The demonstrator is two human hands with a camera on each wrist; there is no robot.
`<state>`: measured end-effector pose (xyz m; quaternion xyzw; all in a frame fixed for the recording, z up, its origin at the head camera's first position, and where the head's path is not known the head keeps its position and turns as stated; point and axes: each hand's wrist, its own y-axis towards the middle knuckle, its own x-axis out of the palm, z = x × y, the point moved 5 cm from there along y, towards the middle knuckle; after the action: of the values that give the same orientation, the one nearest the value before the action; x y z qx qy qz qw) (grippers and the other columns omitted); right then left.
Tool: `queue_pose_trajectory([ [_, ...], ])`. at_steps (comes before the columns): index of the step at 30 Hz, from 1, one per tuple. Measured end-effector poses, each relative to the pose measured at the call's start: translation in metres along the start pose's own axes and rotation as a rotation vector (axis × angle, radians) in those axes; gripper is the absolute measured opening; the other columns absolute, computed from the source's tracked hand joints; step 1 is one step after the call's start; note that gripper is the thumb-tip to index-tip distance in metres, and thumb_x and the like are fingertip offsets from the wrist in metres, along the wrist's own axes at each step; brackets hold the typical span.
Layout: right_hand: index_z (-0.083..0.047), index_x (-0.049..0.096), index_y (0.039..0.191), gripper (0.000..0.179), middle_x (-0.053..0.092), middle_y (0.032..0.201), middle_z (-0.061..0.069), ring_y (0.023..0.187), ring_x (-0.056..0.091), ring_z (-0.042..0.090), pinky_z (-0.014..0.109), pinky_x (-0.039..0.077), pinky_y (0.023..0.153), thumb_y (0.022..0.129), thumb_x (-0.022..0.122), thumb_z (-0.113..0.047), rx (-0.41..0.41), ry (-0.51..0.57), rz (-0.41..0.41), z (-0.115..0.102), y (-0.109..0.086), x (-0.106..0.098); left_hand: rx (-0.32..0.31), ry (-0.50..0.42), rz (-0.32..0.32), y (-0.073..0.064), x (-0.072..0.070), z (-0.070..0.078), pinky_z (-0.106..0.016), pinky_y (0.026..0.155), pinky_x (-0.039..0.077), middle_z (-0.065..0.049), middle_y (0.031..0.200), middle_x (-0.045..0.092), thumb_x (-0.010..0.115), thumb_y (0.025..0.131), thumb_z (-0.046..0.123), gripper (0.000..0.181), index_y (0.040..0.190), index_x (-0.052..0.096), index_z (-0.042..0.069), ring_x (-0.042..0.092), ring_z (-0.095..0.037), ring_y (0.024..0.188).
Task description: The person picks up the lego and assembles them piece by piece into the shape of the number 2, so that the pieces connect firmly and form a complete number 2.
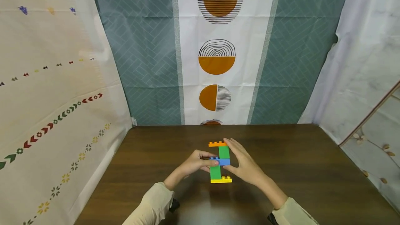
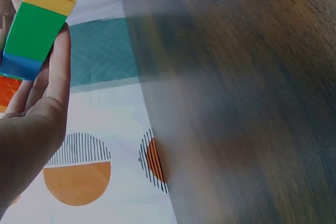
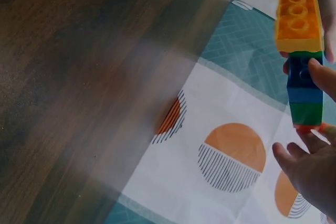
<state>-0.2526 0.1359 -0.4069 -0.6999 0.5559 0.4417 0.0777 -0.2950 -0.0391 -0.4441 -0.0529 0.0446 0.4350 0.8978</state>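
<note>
A structure of joined toy building bricks (image 1: 224, 152) is held up over the table. From the top it runs orange, green, blue, green and yellow, with the green bricks offset sideways. My left hand (image 1: 197, 163) grips the blue brick (image 1: 225, 162) from the left, thumb on its front face. My right hand (image 1: 247, 165) holds the right side, fingertips at the orange brick (image 1: 215, 144) and thumb by the blue brick's underside. In the right wrist view, the yellow brick (image 3: 298, 19) shows its hollow underside. The left wrist view shows the lower green brick (image 2: 35, 32) beside my left fingers.
The dark brown wooden table (image 1: 150, 155) spreads under both hands. Behind it hangs a teal and white cloth (image 1: 215, 79) with orange circle prints. Patterned pale cloths hang at the left (image 1: 62, 79) and right (image 1: 368, 61).
</note>
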Motion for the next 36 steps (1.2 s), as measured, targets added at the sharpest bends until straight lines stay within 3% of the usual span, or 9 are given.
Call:
queue_pose_trajectory([
  [2, -0.007, 0.035, 0.15, 0.085, 0.037, 0.154, 0.021, 0.143, 0.029, 0.045, 0.067, 0.037, 0.103, 0.078, 0.08, -0.01, 0.0, -0.004, 0.003, 0.0, 0.001, 0.0, -0.002, -0.011, -0.002, 0.0, 0.0, 0.0, -0.048, 0.081, 0.057, -0.017, 0.102, 0.073, 0.069, 0.09, 0.025, 0.048, 0.123, 0.062, -0.01, 0.072, -0.012, 0.077],
  [8, -0.004, 0.037, 0.147, 0.082, 0.043, 0.148, 0.021, 0.136, 0.04, 0.042, 0.059, 0.044, 0.101, 0.077, 0.081, -0.01, -0.009, -0.018, 0.009, 0.001, 0.002, 0.0, -0.015, -0.034, -0.016, 0.0, -0.001, 0.0, -0.039, 0.077, 0.06, -0.017, 0.102, 0.073, 0.068, 0.092, 0.025, 0.048, 0.124, 0.061, -0.011, 0.071, -0.011, 0.075],
  [20, -0.001, 0.042, 0.142, 0.079, 0.052, 0.138, 0.018, 0.126, 0.047, 0.036, 0.053, 0.049, 0.097, 0.075, 0.083, -0.011, -0.016, -0.102, 0.029, 0.004, 0.003, 0.0, 0.015, -0.042, 0.033, -0.001, 0.007, -0.01, -0.037, 0.079, 0.059, -0.022, 0.109, 0.07, 0.063, 0.095, 0.024, 0.047, 0.129, 0.058, -0.009, 0.07, -0.009, 0.078],
  [27, -0.003, 0.045, 0.141, 0.081, 0.054, 0.137, 0.016, 0.123, 0.05, 0.033, 0.05, 0.052, 0.094, 0.072, 0.085, -0.013, -0.008, -0.189, 0.075, 0.011, 0.006, -0.007, 0.096, 0.136, 0.115, -0.009, 0.012, -0.009, -0.037, 0.089, 0.057, -0.02, 0.126, 0.063, 0.068, 0.091, 0.033, 0.066, 0.142, 0.046, -0.003, 0.063, -0.022, 0.106],
  [32, -0.003, 0.044, 0.141, 0.081, 0.055, 0.137, 0.016, 0.122, 0.051, 0.032, 0.051, 0.051, 0.095, 0.073, 0.085, -0.018, 0.034, -0.206, 0.07, 0.022, 0.005, -0.007, 0.159, 0.289, 0.087, -0.017, 0.024, -0.01, -0.05, 0.107, 0.043, -0.017, 0.152, 0.042, 0.079, 0.081, 0.033, 0.093, 0.154, 0.027, 0.008, 0.045, -0.035, 0.136],
  [36, -0.003, 0.044, 0.142, 0.081, 0.055, 0.138, 0.017, 0.122, 0.054, 0.035, 0.054, 0.05, 0.096, 0.073, 0.085, -0.018, 0.053, -0.19, 0.074, 0.027, 0.004, -0.007, 0.211, 0.367, 0.08, -0.021, 0.029, -0.008, -0.053, 0.111, 0.037, -0.017, 0.158, 0.031, 0.082, 0.079, 0.023, 0.1, 0.156, 0.02, 0.009, 0.036, -0.035, 0.143],
])
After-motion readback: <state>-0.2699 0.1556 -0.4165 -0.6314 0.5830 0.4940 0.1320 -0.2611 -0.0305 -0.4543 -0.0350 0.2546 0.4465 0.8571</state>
